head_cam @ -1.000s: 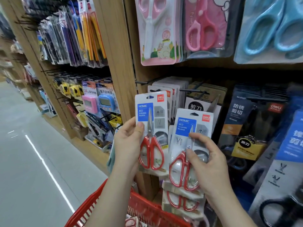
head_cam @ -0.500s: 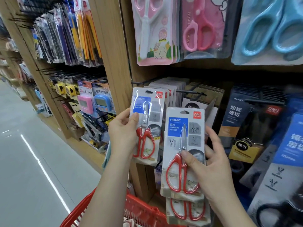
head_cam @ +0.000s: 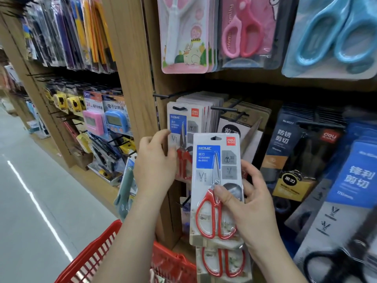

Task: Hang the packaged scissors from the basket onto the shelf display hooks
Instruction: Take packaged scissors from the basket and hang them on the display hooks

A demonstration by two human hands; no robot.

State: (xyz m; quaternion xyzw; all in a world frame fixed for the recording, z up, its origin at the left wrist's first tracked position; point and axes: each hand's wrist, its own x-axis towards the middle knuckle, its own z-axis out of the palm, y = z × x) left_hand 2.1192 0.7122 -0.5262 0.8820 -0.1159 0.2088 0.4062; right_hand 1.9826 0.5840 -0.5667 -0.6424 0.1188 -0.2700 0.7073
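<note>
The left hand (head_cam: pixel 155 164) pinches the left edge of one scissors pack (head_cam: pixel 183 127) against the shelf's hung row. The right hand (head_cam: pixel 253 203) grips a second pack (head_cam: pixel 214 160) (thumb in front) above the basket (head_cam: pixel 98 256).

**Front scissors pack** (head_cam: pixel 216 160): white "HOME" on a blue panel, "剪刀 SCISSORS" beneath it, and a red "deli" tag at top right. The model number is too blurred to read.
**Hooked scissors pack** (head_cam: pixel 179 119): "HOME", "deli".
**Pink pack** (head_cam: pixel 189 48): "RABBIT".
**Dark pack** (head_cam: pixel 283 137): "No.6027", "防锈剪切", "deli".
**Blue pack** (head_cam: pixel 357 176): "锋利剪切".
**Timer pack** (head_cam: pixel 114 107): "電子計時器".
</note>
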